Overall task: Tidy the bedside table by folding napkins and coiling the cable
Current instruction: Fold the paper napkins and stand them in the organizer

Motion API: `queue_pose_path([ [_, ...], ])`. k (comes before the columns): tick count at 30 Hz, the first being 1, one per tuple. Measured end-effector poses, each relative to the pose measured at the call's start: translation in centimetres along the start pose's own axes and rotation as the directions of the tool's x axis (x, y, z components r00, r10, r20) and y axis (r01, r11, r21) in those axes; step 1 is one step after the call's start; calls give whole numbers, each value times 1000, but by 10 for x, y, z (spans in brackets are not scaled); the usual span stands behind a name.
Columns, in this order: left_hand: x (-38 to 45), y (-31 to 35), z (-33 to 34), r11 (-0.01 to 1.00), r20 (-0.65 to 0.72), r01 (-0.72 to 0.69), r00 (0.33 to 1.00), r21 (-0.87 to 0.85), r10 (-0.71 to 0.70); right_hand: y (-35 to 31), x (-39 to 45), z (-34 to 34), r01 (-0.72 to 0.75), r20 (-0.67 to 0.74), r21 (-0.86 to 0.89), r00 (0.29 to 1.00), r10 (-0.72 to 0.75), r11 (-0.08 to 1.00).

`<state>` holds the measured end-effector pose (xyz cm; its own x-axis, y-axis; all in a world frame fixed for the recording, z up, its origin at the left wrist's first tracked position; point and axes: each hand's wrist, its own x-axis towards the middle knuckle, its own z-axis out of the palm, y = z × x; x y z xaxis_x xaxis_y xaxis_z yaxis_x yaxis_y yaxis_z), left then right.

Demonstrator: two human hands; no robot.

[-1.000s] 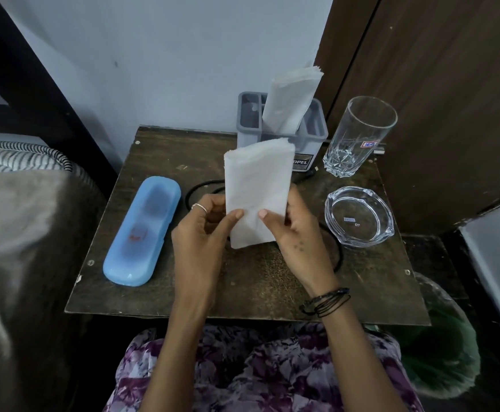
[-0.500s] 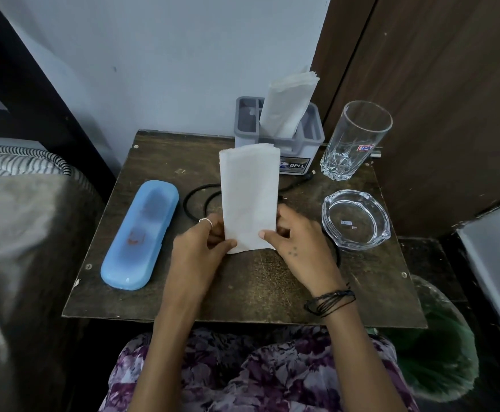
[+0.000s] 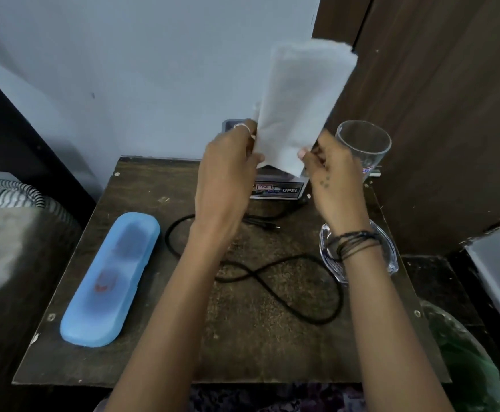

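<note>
The clearest writing sits at the centre of the frame: a label on the front of the grey holder (image 3: 278, 190) reads "OPEL" in white letters, with a small red-and-white patch beside it whose marks are too blurred to read. The drinking glass (image 3: 363, 144) at right centre carries a small red and blue sticker low on its side, unreadable here.

Both forearms reach up from the bottom edge toward the upper middle of the frame. The left hand (image 3: 228, 162), with a ring on one finger, pinches the lower left edge of the folded white napkin (image 3: 299, 108); the right hand (image 3: 330, 168), dark bands on its wrist, pinches the lower right edge between thumb and fingers. So both hands are closed on the napkin. It stands upright and leans slightly to the right, raised above the bench (image 3: 153, 352) in front of the holder, its top reaching the upper right of centre against the pale wall.

The black cable (image 3: 272, 281) lies loose and uncoiled on the bench in the middle of the frame, looping beneath the forearms, one end near the holder. A blue case (image 3: 109, 281) lies at lower left. A clear glass ashtray (image 3: 388, 257) sits at right, partly behind the right wrist.
</note>
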<state>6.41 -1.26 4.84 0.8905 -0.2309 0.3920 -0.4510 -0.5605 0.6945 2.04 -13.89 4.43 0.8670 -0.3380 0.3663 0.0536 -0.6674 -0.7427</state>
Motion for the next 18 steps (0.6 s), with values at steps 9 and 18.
queue_pose_path([
  [9,23,-24,14,984,56,-14,998,176,4,17,22,23,135,-1,-315,990,-142,940],
  [18,15,-28,16,977,50,-2,999,214,-9,18,22,26,118,53,-328,993,-106,937],
])
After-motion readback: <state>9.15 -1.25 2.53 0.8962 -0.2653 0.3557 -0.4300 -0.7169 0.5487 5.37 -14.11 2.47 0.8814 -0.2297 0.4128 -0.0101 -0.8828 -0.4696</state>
